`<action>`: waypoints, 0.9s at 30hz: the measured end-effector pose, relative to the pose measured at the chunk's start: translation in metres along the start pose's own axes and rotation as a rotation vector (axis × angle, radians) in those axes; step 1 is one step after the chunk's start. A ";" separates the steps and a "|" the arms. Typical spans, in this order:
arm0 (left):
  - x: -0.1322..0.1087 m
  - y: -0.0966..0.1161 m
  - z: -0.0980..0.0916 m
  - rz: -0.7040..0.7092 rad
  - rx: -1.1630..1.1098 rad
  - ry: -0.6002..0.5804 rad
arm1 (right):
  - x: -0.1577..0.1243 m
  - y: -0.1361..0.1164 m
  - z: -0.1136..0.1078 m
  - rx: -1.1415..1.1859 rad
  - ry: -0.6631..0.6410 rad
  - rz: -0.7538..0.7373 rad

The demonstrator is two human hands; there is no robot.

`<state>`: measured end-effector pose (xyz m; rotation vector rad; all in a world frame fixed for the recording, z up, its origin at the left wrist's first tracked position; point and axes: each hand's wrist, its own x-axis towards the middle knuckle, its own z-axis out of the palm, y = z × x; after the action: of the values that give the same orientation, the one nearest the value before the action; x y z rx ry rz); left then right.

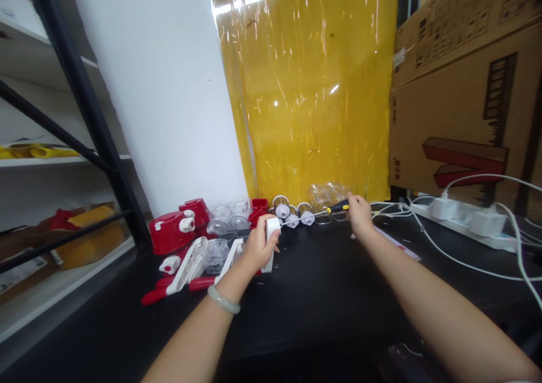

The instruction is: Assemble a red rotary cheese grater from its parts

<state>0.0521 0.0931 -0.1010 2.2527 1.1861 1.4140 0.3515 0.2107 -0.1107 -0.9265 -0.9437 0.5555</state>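
Note:
My left hand (261,246) is closed around a white plastic part (273,228) above the black table. A screwdriver (337,207) with a black and yellow handle is gripped at its end by my right hand (359,216). Its long metal shaft points left and its tip meets the white part, though the exact contact point is too small to make out. Below my left hand lies a white piece with a red handle (202,283), partly covered by my hand and forearm. Another white arm with a red handle (154,296) rests farther left.
Red housings (169,235), clear plastic cups (228,213) and several metal-and-white cylinders (305,214) line the table's back. A power strip (470,230) with white plugs and loose cables lies right, before a large cardboard box (457,106). Shelving (63,162) stands left.

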 end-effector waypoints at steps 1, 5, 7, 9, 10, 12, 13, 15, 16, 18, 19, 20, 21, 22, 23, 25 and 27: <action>0.000 0.000 0.000 -0.002 0.008 -0.005 | 0.001 0.001 0.000 -0.012 0.008 0.025; 0.000 -0.001 -0.001 0.001 0.044 0.004 | 0.000 -0.001 0.002 0.079 -0.031 0.184; 0.000 -0.001 -0.001 0.005 0.057 0.015 | -0.001 -0.003 0.004 0.166 -0.066 0.221; 0.000 -0.001 -0.001 0.000 0.058 0.018 | -0.002 -0.004 0.005 0.229 -0.079 0.221; 0.000 0.000 -0.001 -0.004 0.057 0.015 | -0.003 -0.004 0.006 0.236 -0.074 0.209; 0.000 0.001 -0.001 -0.009 0.054 0.006 | -0.003 -0.005 0.006 0.203 -0.045 0.171; 0.000 0.002 -0.001 -0.010 0.054 0.001 | -0.003 -0.005 0.006 0.174 -0.030 0.153; 0.000 0.004 -0.001 -0.008 0.051 -0.007 | -0.003 -0.006 0.005 0.136 0.001 0.137; 0.000 0.004 0.000 -0.005 0.046 -0.010 | -0.003 -0.007 0.005 0.133 0.010 0.140; 0.000 0.004 0.000 0.003 0.033 -0.006 | -0.003 -0.007 0.005 0.151 0.012 0.152; 0.000 0.004 0.000 0.006 0.026 -0.001 | -0.003 -0.008 0.005 0.163 0.007 0.157; 0.000 0.003 0.000 0.006 0.018 0.004 | -0.003 -0.008 0.005 0.174 -0.002 0.161; 0.000 0.003 0.000 0.003 0.013 0.008 | -0.003 -0.009 0.006 0.185 -0.011 0.166; 0.000 0.002 0.000 -0.001 0.011 0.012 | -0.004 -0.009 0.006 0.197 -0.018 0.174; 0.000 0.002 0.000 -0.005 0.011 0.015 | -0.004 -0.009 0.007 0.212 -0.022 0.184; 0.001 0.002 0.000 -0.010 0.007 0.027 | -0.004 -0.009 0.007 0.240 -0.032 0.206; 0.001 0.002 0.001 -0.006 -0.002 0.044 | -0.005 -0.008 0.007 0.230 -0.039 0.215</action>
<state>0.0542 0.0930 -0.1003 2.2262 1.2035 1.4684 0.3430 0.2054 -0.1044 -0.8152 -0.8000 0.8498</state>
